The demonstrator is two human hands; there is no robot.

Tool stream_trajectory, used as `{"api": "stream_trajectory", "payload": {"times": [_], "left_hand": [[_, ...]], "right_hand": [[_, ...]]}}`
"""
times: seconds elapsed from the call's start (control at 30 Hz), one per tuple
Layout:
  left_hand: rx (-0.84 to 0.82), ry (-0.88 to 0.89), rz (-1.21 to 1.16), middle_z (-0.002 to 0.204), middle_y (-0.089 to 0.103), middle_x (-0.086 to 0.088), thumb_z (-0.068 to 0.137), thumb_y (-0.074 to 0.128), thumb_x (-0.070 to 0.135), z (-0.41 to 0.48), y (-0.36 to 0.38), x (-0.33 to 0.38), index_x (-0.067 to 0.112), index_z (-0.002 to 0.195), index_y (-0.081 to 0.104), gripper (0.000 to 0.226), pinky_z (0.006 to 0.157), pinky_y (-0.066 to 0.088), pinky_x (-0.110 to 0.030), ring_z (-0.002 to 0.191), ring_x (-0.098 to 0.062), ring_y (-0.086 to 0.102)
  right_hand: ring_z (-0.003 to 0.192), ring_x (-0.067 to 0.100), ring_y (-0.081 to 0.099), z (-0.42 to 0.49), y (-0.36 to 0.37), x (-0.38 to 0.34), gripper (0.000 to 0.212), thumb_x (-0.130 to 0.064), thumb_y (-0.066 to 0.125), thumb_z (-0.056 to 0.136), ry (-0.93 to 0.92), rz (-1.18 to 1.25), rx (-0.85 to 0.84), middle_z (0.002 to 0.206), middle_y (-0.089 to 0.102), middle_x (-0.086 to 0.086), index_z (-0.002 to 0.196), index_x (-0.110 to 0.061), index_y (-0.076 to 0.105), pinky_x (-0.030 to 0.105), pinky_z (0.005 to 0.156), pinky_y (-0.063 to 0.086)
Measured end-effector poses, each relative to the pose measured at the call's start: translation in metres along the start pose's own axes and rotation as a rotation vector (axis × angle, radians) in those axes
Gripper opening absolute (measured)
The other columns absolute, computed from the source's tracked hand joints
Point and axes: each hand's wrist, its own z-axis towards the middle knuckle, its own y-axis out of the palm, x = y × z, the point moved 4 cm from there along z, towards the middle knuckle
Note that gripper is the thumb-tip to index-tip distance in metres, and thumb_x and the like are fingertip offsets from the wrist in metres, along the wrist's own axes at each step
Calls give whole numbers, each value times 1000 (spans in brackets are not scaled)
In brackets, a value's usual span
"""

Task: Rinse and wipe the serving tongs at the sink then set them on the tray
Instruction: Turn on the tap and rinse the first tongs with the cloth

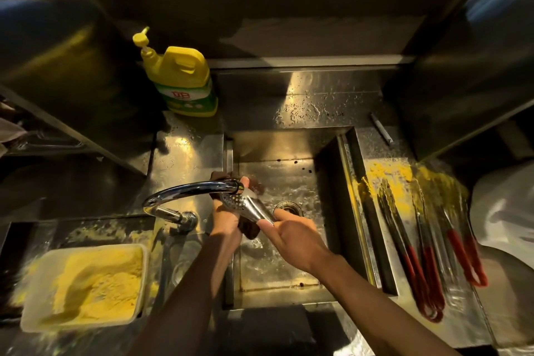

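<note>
A wet stainless steel sink [332,176] sits under dim warm light. Over the basin the serving tongs [248,205] slant from perforated head, upper left beneath the faucet [187,189], down to the right hand [291,235], whose fingers pinch the handle end. The left hand [228,217] grips a dark cloth [248,230] against them. The detergent bottle [182,81] has a green label (writing unreadable).

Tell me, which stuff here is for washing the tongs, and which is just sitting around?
For the job: the tongs in both hands, the dark cloth in the left hand, the right hand, the faucet, the sink, the red-handled tongs on the tray.

Just sitting: the yellow soap bottle, the tub of yellow powder.
</note>
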Motion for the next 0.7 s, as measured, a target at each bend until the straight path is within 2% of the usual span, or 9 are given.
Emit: {"api": "stream_trajectory", "payload": {"times": [0.1,0.17,0.23,0.3,0.37,0.43,0.5,0.6,0.7], "left_hand": [[-64,-131,-32,73,56,-7,102,49,29,-1,1,-1,5,114,62,30,53,49,-26,56,-15,60],[-146,-136,-20,83,64,-14,103,40,17,-2,-6,-2,1,104,64,29,72,52,-34,77,-23,64],[-225,-125,-2,92,68,-16,101,41,15,-6,-12,1,2,105,64,27,80,51,-39,87,-26,65],[-241,-82,64,94,66,-14,98,49,20,-6,-8,3,4,108,61,22,77,51,-37,83,-22,65],[-142,-48,53,98,68,-11,85,66,28,-7,0,6,7,110,63,33,82,50,-38,86,-21,64],[-86,22,29,108,68,-16,76,77,35,-5,6,6,5,115,64,51,87,50,-43,94,-27,62],[-94,74,65,116,65,-19,88,71,31,-8,9,10,4,121,61,44,89,50,-45,101,-31,59],[18,55,443,127,55,-21,101,46,1,2,-6,8,-2,133,49,32,94,45,-39,114,-36,56],[-42,79,389,114,56,-25,99,45,0,26,-20,10,3,109,52,12,76,55,-44,92,-31,62]], "right_hand": [[94,13,58,2,1,7,67,-58,22,102,2,14,33,102,61,-6,63,-19,59,31,85,43],[75,6,52,1,-5,10,63,-57,23,102,-2,9,59,85,52,-12,57,-23,51,28,74,35],[67,6,47,0,-8,12,65,-60,20,100,-31,23,67,79,47,-10,57,-23,51,26,71,31],[76,10,53,0,-5,12,70,-63,18,99,-60,17,65,90,57,-6,61,-19,57,26,75,33],[94,15,60,1,0,10,65,-61,20,101,-75,-13,54,96,64,2,61,-22,53,29,81,40],[89,16,61,0,-2,7,63,-61,21,101,-73,12,41,84,59,-3,57,-27,49,31,79,42],[74,9,52,1,-9,6,60,-61,22,101,-87,3,36,81,46,-14,61,-28,52,26,71,36],[67,5,47,5,-24,8,57,-61,24,101,-107,-24,-6,74,43,-13,72,-24,58,22,62,30],[76,18,56,10,-34,18,70,-70,17,94,-147,-99,-21,81,56,1,76,-19,60,27,68,34]]}}
